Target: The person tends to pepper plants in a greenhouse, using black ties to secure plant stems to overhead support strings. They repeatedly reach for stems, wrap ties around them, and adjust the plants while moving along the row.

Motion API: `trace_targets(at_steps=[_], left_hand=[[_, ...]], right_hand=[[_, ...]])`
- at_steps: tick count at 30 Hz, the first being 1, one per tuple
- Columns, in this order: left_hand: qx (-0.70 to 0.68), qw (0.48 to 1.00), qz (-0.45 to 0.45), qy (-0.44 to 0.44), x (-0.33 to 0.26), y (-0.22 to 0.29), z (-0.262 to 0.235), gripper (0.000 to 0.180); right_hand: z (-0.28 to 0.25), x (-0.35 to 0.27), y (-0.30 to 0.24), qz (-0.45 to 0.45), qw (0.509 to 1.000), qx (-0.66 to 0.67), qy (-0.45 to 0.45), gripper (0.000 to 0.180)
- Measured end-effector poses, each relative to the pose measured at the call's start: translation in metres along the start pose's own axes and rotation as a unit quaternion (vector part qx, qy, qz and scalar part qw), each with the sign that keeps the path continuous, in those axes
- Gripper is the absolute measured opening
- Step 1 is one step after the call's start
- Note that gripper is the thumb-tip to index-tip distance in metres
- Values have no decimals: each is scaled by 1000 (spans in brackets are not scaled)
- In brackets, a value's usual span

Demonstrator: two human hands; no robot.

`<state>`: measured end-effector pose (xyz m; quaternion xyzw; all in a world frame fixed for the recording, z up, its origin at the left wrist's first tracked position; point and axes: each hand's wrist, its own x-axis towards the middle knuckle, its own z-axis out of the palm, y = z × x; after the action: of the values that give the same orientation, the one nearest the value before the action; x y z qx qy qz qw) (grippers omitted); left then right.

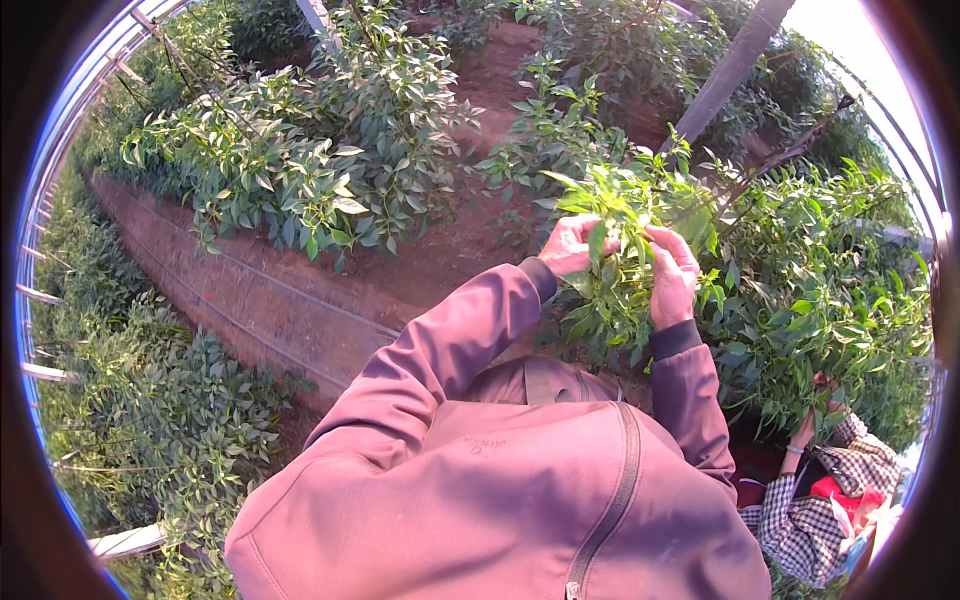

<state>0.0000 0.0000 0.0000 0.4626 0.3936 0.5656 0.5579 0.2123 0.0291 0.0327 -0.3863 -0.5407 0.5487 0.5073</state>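
Both my hands are at the top of a bright green leafy plant (625, 205) that looks like a pepper plant. My left hand (570, 246) is on its left side, fingers curled and closed around leaves and a shoot; leaves partly hide the fingertips. On the right side, my right hand (675, 275) is closed in a pinch at a leafy shoot, with thumb and forefinger close together. The two hands are a short way apart, with upright leaves between them. Lower leaves of the same plant hang below my hands.
Another person in a checkered top (825, 510) crouches at lower right, a hand (805, 430) among dense plants. A slanted post (725, 75) rises behind my plant. Bare soil with thin hoses (290, 285) runs along the left. More leafy rows (300, 150) stand beyond.
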Motion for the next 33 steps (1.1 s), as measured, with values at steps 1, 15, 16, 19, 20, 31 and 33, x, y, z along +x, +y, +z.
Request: trace_targets(at_steps=[1, 15, 16, 19, 20, 31, 33], left_hand=[[61, 997, -19, 47, 0, 3, 0, 23], [-61, 995, -12, -77, 5, 6, 65, 20], [-14, 995, -19, -100, 7, 9, 68, 25], [-7, 997, 20, -79, -3, 15, 81, 29], [-11, 993, -40, -108, -9, 20, 79, 40], [-70, 992, -103, 12, 2, 16, 69, 29], [-63, 992, -110, 18, 8, 1, 66, 29]], right_hand=[[-1, -1, -1, 19, 998, 50, 11, 49], [0, -9, -23, -49, 975, -182, 119, 47], [1, -10, -29, -41, 969, -205, 130, 45], [-9, -14, -23, -31, 968, -186, 168, 35], [-9, -18, -24, -40, 969, -172, 175, 33], [0, -68, -35, -21, 981, -4, 193, 31], [-3, -71, -32, -34, 984, -116, 134, 28]])
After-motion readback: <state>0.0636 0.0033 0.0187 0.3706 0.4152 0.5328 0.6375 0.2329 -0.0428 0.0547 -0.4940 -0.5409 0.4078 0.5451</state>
